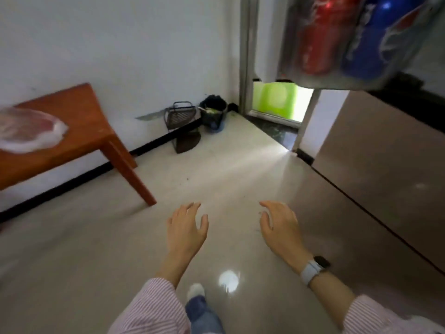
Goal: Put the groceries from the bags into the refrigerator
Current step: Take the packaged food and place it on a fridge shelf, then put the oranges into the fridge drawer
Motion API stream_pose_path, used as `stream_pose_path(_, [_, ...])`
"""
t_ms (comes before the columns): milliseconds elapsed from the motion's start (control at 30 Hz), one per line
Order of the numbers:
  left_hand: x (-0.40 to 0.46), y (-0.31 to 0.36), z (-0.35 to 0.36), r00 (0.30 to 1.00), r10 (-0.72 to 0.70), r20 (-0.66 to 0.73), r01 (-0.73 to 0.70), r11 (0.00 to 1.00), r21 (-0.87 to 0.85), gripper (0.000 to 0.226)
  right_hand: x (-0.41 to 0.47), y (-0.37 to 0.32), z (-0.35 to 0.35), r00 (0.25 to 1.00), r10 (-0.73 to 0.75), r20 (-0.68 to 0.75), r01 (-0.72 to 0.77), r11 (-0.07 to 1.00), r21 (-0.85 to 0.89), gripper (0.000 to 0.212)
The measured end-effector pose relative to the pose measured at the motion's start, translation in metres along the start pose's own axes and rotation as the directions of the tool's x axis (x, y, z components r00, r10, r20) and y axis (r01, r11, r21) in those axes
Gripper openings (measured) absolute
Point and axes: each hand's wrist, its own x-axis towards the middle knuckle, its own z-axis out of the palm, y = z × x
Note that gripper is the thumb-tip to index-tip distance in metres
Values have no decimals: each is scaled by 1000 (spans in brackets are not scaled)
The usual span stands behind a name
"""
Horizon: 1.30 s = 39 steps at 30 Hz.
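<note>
My left hand [186, 227] and my right hand [280, 225] hover side by side over the pale floor, fingers loosely spread, holding nothing. The grey refrigerator [375, 169] stands at the right with its lower door closed. Its upper door [361, 39] swings open overhead, and a red can [317, 37] and a blue can [370, 44] sit in its shelf. A clear plastic bag of pinkish meat [29, 131] lies on the wooden table [81, 126] at the left.
A dark bin [213, 114], a wire rack [179, 115] and a dustpan [186, 142] stand against the white wall at the back. A doorway with a green object [275, 101] opens beyond. My foot [196, 291] is on the floor below my hands.
</note>
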Motion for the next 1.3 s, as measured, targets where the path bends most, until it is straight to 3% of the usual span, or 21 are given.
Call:
stream_pose_path(200, [9, -161, -67, 923, -367, -116, 370, 929, 7, 44, 66, -127, 134, 924, -257, 283, 252, 966, 54, 44])
stream_pose_path(367, [43, -293, -154, 833, -512, -210, 518, 855, -29, 43, 122, -275, 249, 813, -449, 370, 410, 894, 181, 34])
stream_pose_path(500, [73, -377, -211, 786, -535, -310, 552, 833, -38, 40, 155, -378, 316, 731, -546, 409, 451, 837, 310, 29])
stream_pose_path(667, [122, -450, -253, 737, -574, -357, 566, 813, -137, 35, 199, -455, 380, 651, -590, 479, 462, 807, 367, 31])
stream_pose_path(867, [219, -534, -278, 726, -552, -410, 509, 832, -218, 33, 292, -524, 468, 626, -651, 429, 496, 757, 426, 30])
stream_pose_path(1000, [300, -593, -303, 689, -615, -383, 532, 788, -309, 33, 370, -575, 529, 638, -666, 387, 490, 739, 464, 27])
stream_pose_path(1300, [422, -715, -357, 670, -623, -403, 514, 782, -353, 33, 475, -697, 649, 481, -774, 411, 600, 633, 490, 29])
